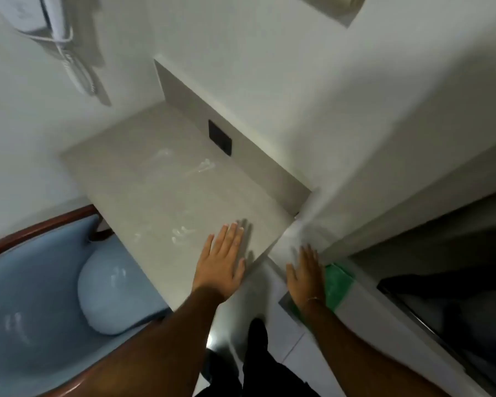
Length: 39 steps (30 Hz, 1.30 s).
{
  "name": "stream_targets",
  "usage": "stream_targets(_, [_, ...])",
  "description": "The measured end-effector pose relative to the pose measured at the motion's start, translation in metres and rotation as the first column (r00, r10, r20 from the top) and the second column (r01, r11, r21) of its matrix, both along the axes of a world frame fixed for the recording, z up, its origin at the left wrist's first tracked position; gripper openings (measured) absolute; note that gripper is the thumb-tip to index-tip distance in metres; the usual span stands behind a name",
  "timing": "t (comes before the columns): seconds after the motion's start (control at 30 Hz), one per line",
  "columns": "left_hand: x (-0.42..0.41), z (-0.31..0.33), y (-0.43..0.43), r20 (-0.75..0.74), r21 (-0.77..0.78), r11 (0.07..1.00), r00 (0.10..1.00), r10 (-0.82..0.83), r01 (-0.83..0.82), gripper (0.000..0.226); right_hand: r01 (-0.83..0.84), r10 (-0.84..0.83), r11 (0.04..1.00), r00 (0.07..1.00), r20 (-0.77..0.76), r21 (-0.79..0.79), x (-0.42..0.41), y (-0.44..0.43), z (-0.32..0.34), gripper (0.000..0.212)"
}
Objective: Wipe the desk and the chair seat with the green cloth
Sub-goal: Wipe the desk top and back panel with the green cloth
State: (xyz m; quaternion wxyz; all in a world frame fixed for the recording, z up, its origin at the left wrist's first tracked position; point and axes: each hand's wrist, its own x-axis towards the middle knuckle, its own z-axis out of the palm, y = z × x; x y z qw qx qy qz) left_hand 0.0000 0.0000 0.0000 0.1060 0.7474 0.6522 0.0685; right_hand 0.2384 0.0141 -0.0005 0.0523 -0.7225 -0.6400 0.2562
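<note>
- A narrow white-walled nook holds a pale grey desk (166, 190) set into the corner; a wall phone (60, 32) hangs above it and a dark socket plate (220, 138) sits on the back panel.
- The desk top is hard and smooth and shows pale smears near its front edge, so a cloth should slide over it easily.
- A blue padded chair (40, 282) with a wooden rim stands tucked at the desk's left side; its seat looks soft and likely gives under pressure.
- The left hand (222, 262) lies flat and empty on the desk's front corner, fingers spread.
- The right hand (305, 277) hovers spread and empty, just beside the cloth, holding nothing.
- The green cloth (337, 285) lies draped on a ledge right of the desk: light, limp, best bunched at its middle.
</note>
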Motion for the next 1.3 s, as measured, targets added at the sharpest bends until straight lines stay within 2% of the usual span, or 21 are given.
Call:
stream_targets(0.1, [0.002,-0.016,-0.015,-0.022,-0.094,0.996,1.000,-0.005,0.003,0.075,0.202,-0.203,0.977,0.979,-0.003,-0.069,0.020,-0.014,-0.017,0.066])
stream_targets(0.2, [-0.002,-0.029,-0.029,-0.049,-0.127,0.992,0.999,-0.002,-0.004,0.074,0.155,-0.149,0.985,0.985,0.082,-0.072,0.031,-0.025,-0.032,0.067])
stream_targets(0.37, [-0.017,-0.033,-0.039,-0.098,-0.176,0.983,0.994,0.041,-0.058,0.074,0.158,-0.153,0.987,0.982,0.108,-0.041,0.038,-0.032,-0.045,0.069])
stream_targets(0.47, [-0.018,-0.033,-0.043,-0.101,-0.203,0.974,0.992,0.077,-0.096,0.074,0.200,-0.199,0.980,0.978,0.069,-0.007,0.045,-0.038,-0.054,0.074])
stream_targets(0.57, [-0.015,-0.035,-0.048,-0.092,-0.241,0.961,0.989,0.120,-0.139,0.074,0.322,-0.315,0.945,0.944,0.099,-0.061,0.050,-0.043,-0.064,0.086])
stream_targets(0.63, [-0.014,-0.036,-0.052,-0.107,-0.261,0.951,0.984,0.144,-0.167,0.075,0.404,-0.392,0.907,0.913,0.112,-0.118,0.050,-0.044,-0.068,0.105])
stream_targets(0.7, [-0.013,-0.038,-0.057,-0.121,-0.272,0.943,0.979,0.165,-0.193,0.075,0.399,-0.389,0.904,0.916,0.095,-0.152,0.049,-0.042,-0.075,0.116])
stream_targets(0.8, [-0.010,-0.043,-0.063,-0.114,-0.283,0.929,0.970,0.213,-0.237,0.074,0.384,-0.371,0.912,0.923,0.105,-0.147,0.049,-0.041,-0.088,0.117])
stream_targets(0.9, [-0.008,-0.046,-0.069,-0.110,-0.292,0.909,0.954,0.277,-0.298,0.074,0.359,-0.348,0.930,0.930,0.120,-0.081,0.051,-0.044,-0.097,0.100])
stream_targets(1.0, [-0.010,-0.049,-0.075,-0.117,-0.298,0.887,0.936,0.332,-0.352,0.074,0.312,-0.310,0.950,0.948,0.064,-0.016,0.053,-0.046,-0.102,0.075])
stream_targets(1.07, [-0.014,-0.050,-0.079,-0.128,-0.291,0.874,0.921,0.368,-0.390,0.074,0.293,-0.293,0.956,0.956,0.023,0.014,0.055,-0.045,-0.106,0.066])
stream_targets(1.17, [-0.020,-0.052,-0.084,-0.134,-0.276,0.853,0.897,0.422,-0.442,0.074,0.237,-0.239,0.971,0.969,-0.059,-0.040,0.054,-0.047,-0.105,0.064])
stream_targets(1.3, [-0.022,-0.055,-0.091,-0.133,-0.280,0.826,0.872,0.471,-0.489,0.074,0.293,-0.307,0.951,0.925,-0.222,-0.097,0.051,-0.050,-0.100,0.064])
